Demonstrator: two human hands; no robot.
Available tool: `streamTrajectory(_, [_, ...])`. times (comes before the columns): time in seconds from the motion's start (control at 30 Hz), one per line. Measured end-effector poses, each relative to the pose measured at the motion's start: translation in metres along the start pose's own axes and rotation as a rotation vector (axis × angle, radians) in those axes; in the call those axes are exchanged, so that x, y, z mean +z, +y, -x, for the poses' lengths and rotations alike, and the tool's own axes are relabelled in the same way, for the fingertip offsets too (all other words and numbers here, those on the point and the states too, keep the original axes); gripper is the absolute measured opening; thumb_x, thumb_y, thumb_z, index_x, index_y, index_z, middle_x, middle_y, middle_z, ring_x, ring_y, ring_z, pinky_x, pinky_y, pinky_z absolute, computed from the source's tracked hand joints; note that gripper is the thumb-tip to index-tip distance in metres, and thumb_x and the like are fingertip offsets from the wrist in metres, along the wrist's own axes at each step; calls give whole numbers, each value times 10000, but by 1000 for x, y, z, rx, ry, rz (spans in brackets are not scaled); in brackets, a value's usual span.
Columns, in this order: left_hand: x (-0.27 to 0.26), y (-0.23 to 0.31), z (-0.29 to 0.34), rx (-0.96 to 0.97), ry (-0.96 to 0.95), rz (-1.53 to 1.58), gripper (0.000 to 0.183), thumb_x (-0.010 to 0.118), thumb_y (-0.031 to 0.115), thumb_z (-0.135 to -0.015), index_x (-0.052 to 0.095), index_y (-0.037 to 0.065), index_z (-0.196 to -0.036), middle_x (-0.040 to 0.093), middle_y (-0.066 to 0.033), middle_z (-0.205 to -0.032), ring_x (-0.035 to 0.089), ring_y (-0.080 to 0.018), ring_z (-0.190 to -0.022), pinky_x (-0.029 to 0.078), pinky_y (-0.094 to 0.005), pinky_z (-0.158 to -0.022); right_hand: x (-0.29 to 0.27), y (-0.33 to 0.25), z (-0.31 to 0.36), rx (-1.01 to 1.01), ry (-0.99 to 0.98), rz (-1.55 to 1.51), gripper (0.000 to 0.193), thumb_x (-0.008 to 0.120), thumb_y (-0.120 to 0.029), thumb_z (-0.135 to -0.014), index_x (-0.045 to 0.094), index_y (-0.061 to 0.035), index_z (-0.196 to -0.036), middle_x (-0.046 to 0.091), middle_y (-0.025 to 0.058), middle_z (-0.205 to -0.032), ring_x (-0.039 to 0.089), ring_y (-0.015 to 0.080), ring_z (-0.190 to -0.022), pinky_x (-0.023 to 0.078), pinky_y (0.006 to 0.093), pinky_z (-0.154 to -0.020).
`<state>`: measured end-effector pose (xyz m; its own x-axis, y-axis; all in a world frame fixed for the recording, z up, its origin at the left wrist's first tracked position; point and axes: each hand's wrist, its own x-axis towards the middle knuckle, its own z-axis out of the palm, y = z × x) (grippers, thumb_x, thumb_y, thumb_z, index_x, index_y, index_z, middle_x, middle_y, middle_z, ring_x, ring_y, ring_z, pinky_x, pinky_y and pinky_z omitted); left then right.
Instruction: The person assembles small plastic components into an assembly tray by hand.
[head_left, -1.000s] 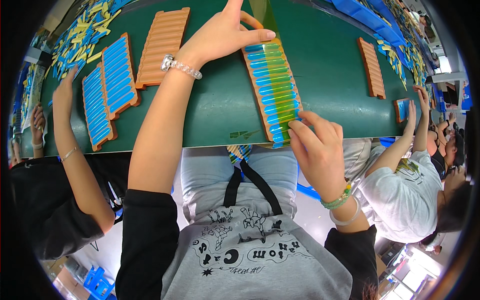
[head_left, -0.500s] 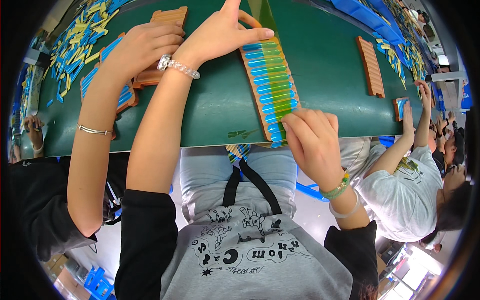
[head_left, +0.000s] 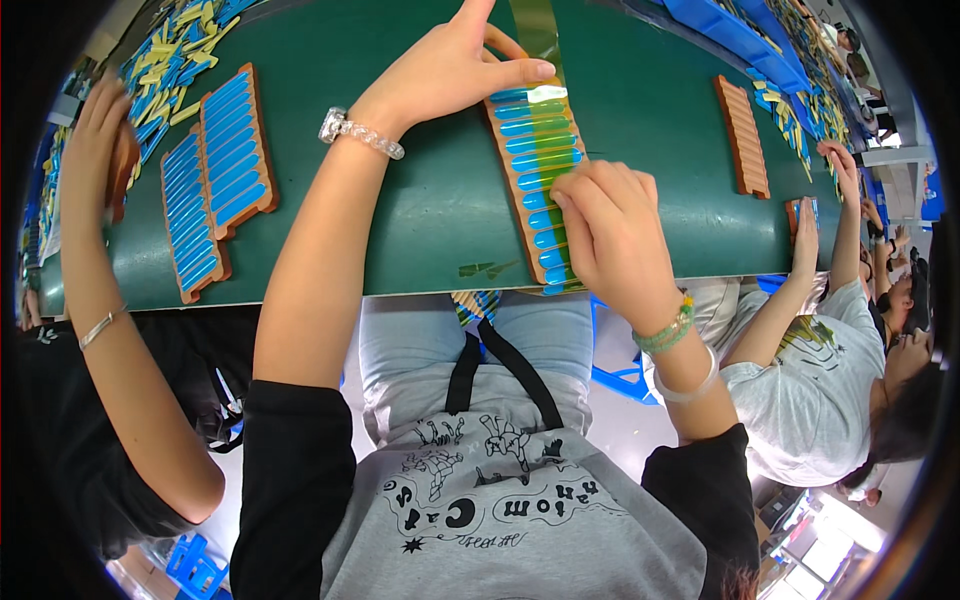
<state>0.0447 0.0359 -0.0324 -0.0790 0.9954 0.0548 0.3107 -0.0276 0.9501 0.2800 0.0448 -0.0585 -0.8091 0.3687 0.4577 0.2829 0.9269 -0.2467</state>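
Observation:
A ridged orange-brown tray (head_left: 505, 160) lies lengthwise before me, with blue strips (head_left: 548, 220) in its grooves. A translucent yellow-green strip of tape (head_left: 537, 35) runs over the tray and past its far end. My left hand (head_left: 460, 65) is at that far end, thumb across the tape and a finger beside it, apparently pinching it; its other fingers are partly out of view. With fingers curled closed, my right hand (head_left: 615, 225) presses its thumb and forefinger side to the tape near the tray's right edge. Whatever it may hold is hidden.
Two trays with blue strips (head_left: 235, 150) stand side by side at the left, near a pile of yellow and blue pieces (head_left: 170, 70). A co-worker's blurred hand (head_left: 95, 140) holds a brown tray. Farther right are another brown tray (head_left: 740, 135) and a blue bin (head_left: 740, 40).
My right hand has moved up along the tray, away from the near edge. My left hand stays nearly in place. The co-worker's hand has swung left, and the brown trays beneath it are gone.

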Motion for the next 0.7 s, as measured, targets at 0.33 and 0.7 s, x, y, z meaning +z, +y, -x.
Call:
streamTrajectory(0.33, [0, -6, -6, -93, -11, 4, 1024, 705, 276, -920, -54, 113, -1588, 675, -207, -1072, 667, -206, -897, 522, -302, -818, 22, 19, -37, -24, 60, 1, 62, 628, -28, -828, 634, -39, -889, 588, 90, -862, 581, 271, -844, 417, 393, -800])
streamTrajectory(0.7, [6, -24, -10, -58, 60, -226, 905, 552, 618, -930, 310, -26, -1518, 678, -168, -1148, 645, -218, -1063, 475, -308, -950, 44, 47, -82, -95, 77, 58, 85, 563, -43, -862, 644, -26, -883, 624, 92, -871, 602, 278, -857, 425, 402, -811])
